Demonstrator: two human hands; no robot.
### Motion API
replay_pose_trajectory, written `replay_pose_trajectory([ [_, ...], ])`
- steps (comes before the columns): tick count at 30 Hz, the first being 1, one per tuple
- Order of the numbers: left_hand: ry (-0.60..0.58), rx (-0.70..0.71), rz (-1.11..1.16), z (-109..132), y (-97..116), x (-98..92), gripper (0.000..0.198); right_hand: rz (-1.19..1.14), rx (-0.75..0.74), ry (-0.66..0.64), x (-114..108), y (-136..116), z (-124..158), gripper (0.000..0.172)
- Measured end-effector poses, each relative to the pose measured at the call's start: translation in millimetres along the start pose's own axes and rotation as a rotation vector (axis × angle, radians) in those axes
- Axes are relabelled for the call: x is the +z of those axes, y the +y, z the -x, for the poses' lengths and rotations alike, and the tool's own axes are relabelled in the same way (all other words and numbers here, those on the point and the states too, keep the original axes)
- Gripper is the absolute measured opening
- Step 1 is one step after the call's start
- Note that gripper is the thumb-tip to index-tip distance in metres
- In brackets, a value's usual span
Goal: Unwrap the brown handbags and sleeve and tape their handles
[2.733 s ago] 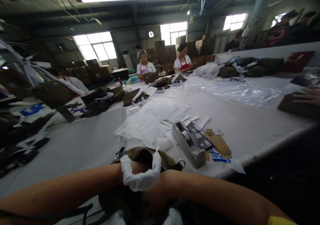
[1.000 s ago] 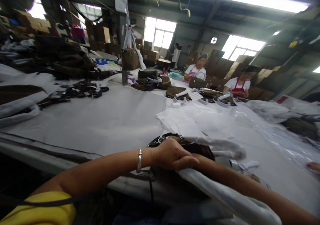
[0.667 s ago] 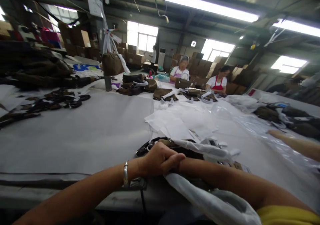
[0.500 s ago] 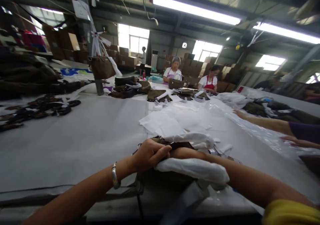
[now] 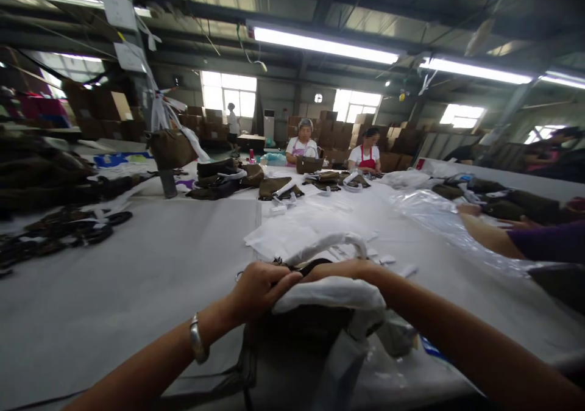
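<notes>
A dark olive handbag (image 5: 292,344) stands at the near edge of the table in front of me. White wrapping covers its two handles, the near handle (image 5: 331,293) and the far handle (image 5: 326,244). My left hand (image 5: 261,288), with a silver bangle at the wrist, is closed on the left end of the bag's top edge. My right hand (image 5: 333,269) reaches between the handles into the bag's opening. Its fingers are hidden in there, so their hold cannot be seen.
White paper sheets (image 5: 278,231) lie beyond the bag. Several finished-looking bags (image 5: 278,188) stand farther back. Black straps (image 5: 86,231) are piled at left, by a post (image 5: 167,183). At right, a co-worker's purple-sleeved arm (image 5: 489,234) handles clear plastic (image 5: 439,216).
My view has shifted, and more of the bag's front shows. My right hand stays in the bag's opening, my left on its edge. The co-worker's clear plastic has lifted and bunched up.
</notes>
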State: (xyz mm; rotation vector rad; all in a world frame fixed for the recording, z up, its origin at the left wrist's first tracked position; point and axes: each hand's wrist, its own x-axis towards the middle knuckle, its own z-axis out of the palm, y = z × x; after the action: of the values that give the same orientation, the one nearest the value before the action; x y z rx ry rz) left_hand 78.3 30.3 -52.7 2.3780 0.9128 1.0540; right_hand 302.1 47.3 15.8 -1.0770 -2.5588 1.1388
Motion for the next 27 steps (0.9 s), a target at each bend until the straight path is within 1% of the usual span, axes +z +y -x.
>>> replay_pose_trajectory([
  [1, 0.035, -0.014, 0.007, -1, -3, 0.9, 0.05, -0.01, -0.029, -0.022, -3, -5, 8, 0.015],
  [2, 0.051, -0.02, 0.014, -1, -5, 1.5, 0.048, -0.03, -0.053, 0.021, -3, -8, 21, 0.022],
  [3, 0.064, -0.015, 0.015, 0, -7, 1.5, 0.044, -0.058, -0.076, 0.131, 1, -7, 38, 0.031],
  [4, 0.09, -0.008, 0.012, 3, -8, 0.4, 0.039, -0.098, -0.059, 0.318, 8, -2, 57, 0.033],
  [5, 0.129, -0.005, 0.005, 7, -9, -1.6, 0.034, -0.144, -0.017, 0.536, 20, 6, 76, 0.037],
  [6, 0.192, -0.02, -0.007, 13, -11, -4.7, 0.03, -0.177, 0.05, 0.731, 34, 18, 95, 0.042],
  [7, 0.264, -0.057, -0.02, 19, -14, -8.7, 0.027, -0.152, 0.154, 0.926, 51, 32, 111, 0.042],
  [8, 0.33, -0.117, -0.029, 25, -17, -13.5, 0.028, -0.076, 0.284, 1.12, 69, 47, 123, 0.042],
  [9, 0.368, -0.195, -0.029, 31, -20, -18.7, 0.031, 0.009, 0.396, 1.256, 87, 62, 131, 0.043],
  [10, 0.352, -0.28, -0.019, 35, -23, -24.2, 0.036, 0.051, 0.436, 1.318, 104, 75, 135, 0.047],
  [11, 0.269, -0.355, -0.005, 37, -24, -29.7, 0.042, 0.03, 0.439, 1.326, 120, 87, 134, 0.052],
  [12, 0.139, -0.409, 0.004, 37, -23, -35.0, 0.049, -0.021, 0.428, 1.31, 134, 96, 131, 0.057],
  [14, -0.149, -0.443, -0.028, 30, -15, -43.9, 0.059, -0.143, 0.36, 1.238, 151, 106, 118, 0.064],
  [15, -0.27, -0.43, -0.074, 22, -7, -46.8, 0.064, -0.174, 0.329, 1.206, 156, 108, 112, 0.065],
  [16, -0.365, -0.407, -0.133, 13, 1, -48.3, 0.069, -0.172, 0.302, 1.175, 157, 109, 106, 0.066],
  [18, -0.489, -0.359, -0.26, -7, 14, -47.0, 0.083, -0.105, 0.261, 1.105, 153, 110, 99, 0.062],
  [20, -0.539, -0.337, -0.351, -28, 17, -40.5, 0.092, -0.055, 0.257, 1.057, 147, 112, 97, 0.048],
  [21, -0.527, -0.337, -0.375, -38, 14, -36.1, 0.089, -0.063, 0.263, 1.058, 143, 113, 97, 0.042],
  [22, -0.496, -0.339, -0.38, -47, 9, -31.5, 0.08, -0.093, 0.274, 1.078, 141, 116, 97, 0.037],
  [23, -0.456, -0.341, -0.371, -54, 1, -26.9, 0.068, -0.134, 0.288, 1.115, 139, 119, 97, 0.036],
  [25, -0.377, -0.343, -0.322, -66, -16, -18.4, 0.043, -0.198, 0.305, 1.188, 135, 126, 95, 0.039],
  [27, -0.314, -0.348, -0.255, -71, -31, -11.1, 0.03, -0.196, 0.32, 1.26, 132, 130, 95, 0.044],
])
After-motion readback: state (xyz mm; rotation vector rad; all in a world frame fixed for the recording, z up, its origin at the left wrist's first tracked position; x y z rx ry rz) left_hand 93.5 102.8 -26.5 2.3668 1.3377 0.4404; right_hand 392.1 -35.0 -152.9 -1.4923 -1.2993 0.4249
